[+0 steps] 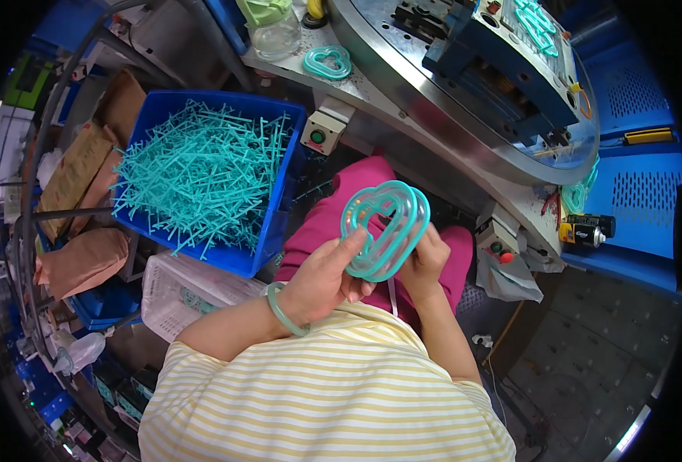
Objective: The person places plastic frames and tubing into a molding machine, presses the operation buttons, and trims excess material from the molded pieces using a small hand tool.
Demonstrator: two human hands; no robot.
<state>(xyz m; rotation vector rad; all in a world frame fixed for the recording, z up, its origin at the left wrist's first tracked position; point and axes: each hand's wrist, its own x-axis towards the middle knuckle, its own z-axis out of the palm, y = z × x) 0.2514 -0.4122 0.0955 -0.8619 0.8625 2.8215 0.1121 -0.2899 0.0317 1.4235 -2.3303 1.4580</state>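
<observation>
Over my lap I hold a small stack of teal and clear heart-shaped plastic frames [388, 254], tilted toward me. My left hand [321, 281], with a pale green bangle on its wrist, grips the lower left side, thumb on the front face. At the right edge, my right hand [427, 260] is closed on the stack; part of its fingers is hidden behind it. A similar teal heart-shaped frame [327, 62] lies on the bench beyond my hands. More teal pieces [537, 29] sit on the machine's mould block at upper right.
A blue bin [258, 258] heaped with thin teal plastic sticks [210, 165] stands left, beside a white basket [164, 296]. Ahead are a round metal turntable [402, 85] and a green-button box [319, 135]. A red-button box [499, 245] and spray cans [587, 231] are right.
</observation>
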